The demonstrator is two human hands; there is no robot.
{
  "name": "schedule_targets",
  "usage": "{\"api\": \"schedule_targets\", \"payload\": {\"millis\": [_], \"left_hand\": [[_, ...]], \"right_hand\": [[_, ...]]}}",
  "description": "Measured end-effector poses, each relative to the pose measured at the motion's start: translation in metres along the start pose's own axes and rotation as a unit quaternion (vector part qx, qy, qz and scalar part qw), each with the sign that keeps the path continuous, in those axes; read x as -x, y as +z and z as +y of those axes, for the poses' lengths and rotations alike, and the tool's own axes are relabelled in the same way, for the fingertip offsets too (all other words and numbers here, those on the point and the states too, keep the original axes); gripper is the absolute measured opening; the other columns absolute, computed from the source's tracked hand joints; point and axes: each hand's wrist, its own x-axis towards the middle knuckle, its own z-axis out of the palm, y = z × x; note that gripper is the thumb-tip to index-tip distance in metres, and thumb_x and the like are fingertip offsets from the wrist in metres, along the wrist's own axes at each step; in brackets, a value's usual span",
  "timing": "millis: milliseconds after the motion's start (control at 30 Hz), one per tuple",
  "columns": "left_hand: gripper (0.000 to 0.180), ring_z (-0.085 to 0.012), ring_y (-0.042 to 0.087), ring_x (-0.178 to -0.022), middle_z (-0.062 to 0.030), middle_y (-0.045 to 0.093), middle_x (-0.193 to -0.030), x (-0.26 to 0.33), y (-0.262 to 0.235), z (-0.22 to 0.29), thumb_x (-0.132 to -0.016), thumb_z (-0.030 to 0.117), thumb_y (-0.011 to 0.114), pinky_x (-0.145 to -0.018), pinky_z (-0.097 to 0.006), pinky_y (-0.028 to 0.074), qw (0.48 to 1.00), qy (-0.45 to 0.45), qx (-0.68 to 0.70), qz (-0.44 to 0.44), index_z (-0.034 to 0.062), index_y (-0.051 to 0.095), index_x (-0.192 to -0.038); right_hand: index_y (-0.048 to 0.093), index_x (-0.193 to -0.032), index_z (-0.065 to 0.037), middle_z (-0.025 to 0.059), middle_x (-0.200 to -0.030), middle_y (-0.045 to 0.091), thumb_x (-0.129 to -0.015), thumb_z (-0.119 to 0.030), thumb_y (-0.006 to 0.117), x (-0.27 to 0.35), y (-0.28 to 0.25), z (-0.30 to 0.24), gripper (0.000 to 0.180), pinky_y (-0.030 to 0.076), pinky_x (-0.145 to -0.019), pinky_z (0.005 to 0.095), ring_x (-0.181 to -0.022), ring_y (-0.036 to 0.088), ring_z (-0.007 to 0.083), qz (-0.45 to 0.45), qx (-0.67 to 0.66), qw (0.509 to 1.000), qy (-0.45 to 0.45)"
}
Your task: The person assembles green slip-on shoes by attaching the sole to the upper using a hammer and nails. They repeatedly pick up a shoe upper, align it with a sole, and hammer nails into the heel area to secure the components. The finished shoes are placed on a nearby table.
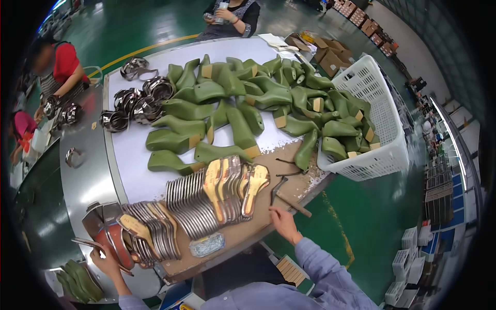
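At the lower left, my left hand (107,263) grips a thin curved insole (88,242) by its edge, beside a brownish-red curved piece (114,243). My right hand (285,225) is at the table's near edge, fingers partly bent, with nothing visible in it. Just beyond its fingertips lies a hammer (294,204) with a dark head and wooden handle. Between my hands, heel-shaped insoles stand on edge in packed rows, a shorter row (155,227) and a longer row (191,204). Pale yellow insoles (256,183) face outward at the row ends.
Green shoe lasts (227,124) cover the table's middle, and more fill a white basket (382,139) at the right. Shiny metal bands (147,101) sit at the far left. A clear plastic packet (207,245) lies in front. Other people (64,70) stand left and across.
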Motion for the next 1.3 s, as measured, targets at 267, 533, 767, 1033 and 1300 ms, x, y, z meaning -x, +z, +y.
{"api": "schedule_targets", "payload": {"millis": [267,533,767,1033,1300], "left_hand": [[0.041,-0.0185,0.065,-0.086,-0.0105,0.066,-0.107,0.017,0.012,0.017,-0.104,0.032,0.053,-0.074,-0.032,0.051,0.952,-0.028,0.296,0.072,-0.0039,0.055,-0.125],[0.079,-0.0117,0.044,-0.042,0.0001,0.049,-0.060,0.051,-0.057,0.183,-0.089,0.085,0.035,-0.035,-0.024,0.033,0.796,-0.268,0.534,-0.097,0.0112,0.058,-0.102],[0.049,-0.0131,0.048,-0.058,-0.0020,0.052,-0.078,0.147,-0.033,0.209,-0.102,0.057,0.046,-0.046,-0.024,0.039,0.660,-0.285,0.676,-0.162,0.0108,0.058,-0.114],[0.033,-0.0239,0.069,-0.076,-0.0069,0.069,-0.099,0.202,0.036,0.261,-0.101,0.030,0.061,-0.065,-0.035,0.058,0.775,-0.170,0.589,-0.154,0.0144,0.051,-0.129],[0.102,-0.0381,0.051,-0.123,-0.0208,0.049,-0.138,0.237,0.033,0.410,-0.071,0.054,0.086,-0.103,-0.046,0.043,0.835,0.458,0.126,-0.279,0.0022,0.038,-0.145]], "right_hand": [[0.063,-0.123,0.002,0.0139,-0.097,0.071,-0.097,-0.019,0.060,-0.156,-0.035,0.016,0.033,0.054,-0.081,0.0344,-0.090,0.069,0.0202,0.065,-0.062,0.996,-0.001],[0.058,-0.127,0.002,0.0252,-0.114,0.067,-0.093,-0.025,0.064,-0.296,-0.008,-0.025,0.044,0.051,-0.092,0.0448,-0.102,0.066,0.0370,0.078,-0.031,0.995,-0.052],[0.043,-0.143,0.001,0.0235,-0.121,0.067,-0.085,-0.027,0.075,-0.303,0.029,-0.031,0.071,0.049,-0.099,0.0410,-0.113,0.065,0.0374,-0.079,-0.111,0.991,-0.010],[0.050,-0.141,0.002,0.0127,-0.119,0.067,-0.095,-0.022,0.069,-0.214,-0.106,-0.109,0.055,0.053,-0.091,0.0334,-0.107,0.064,0.0181,-0.059,-0.218,0.973,-0.049],[0.040,-0.146,-0.002,0.0095,-0.128,0.061,-0.102,-0.024,0.059,-0.051,-0.172,-0.114,0.053,0.050,-0.096,0.0346,-0.113,0.060,0.0188,-0.467,-0.515,0.699,0.167]]}}
